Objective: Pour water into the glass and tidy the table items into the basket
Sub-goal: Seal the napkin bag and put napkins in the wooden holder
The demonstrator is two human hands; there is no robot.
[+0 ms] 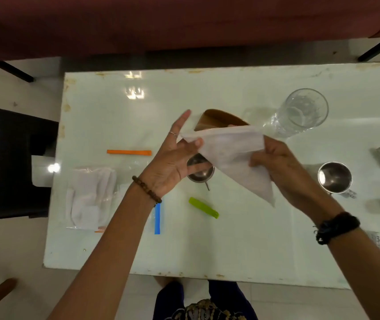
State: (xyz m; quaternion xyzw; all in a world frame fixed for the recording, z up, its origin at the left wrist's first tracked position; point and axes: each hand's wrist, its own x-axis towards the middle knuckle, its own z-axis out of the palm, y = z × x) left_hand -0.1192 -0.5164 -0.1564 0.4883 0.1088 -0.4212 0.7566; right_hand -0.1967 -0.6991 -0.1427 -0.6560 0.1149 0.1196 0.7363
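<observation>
Currently both hands hold a white napkin (230, 155) above the table's (230, 245) middle: left hand (170, 167) fingers spread, thumb pinching one corner; right hand (283, 167) fingers closed on the opposite edge. Step judged: folding it, part of tidying; glass (299, 112) stands toward the far right edge, wooden basket (216, 118) just behind the napkin. Next move likely calls for finishing the fold and lowering it into the basket.
</observation>
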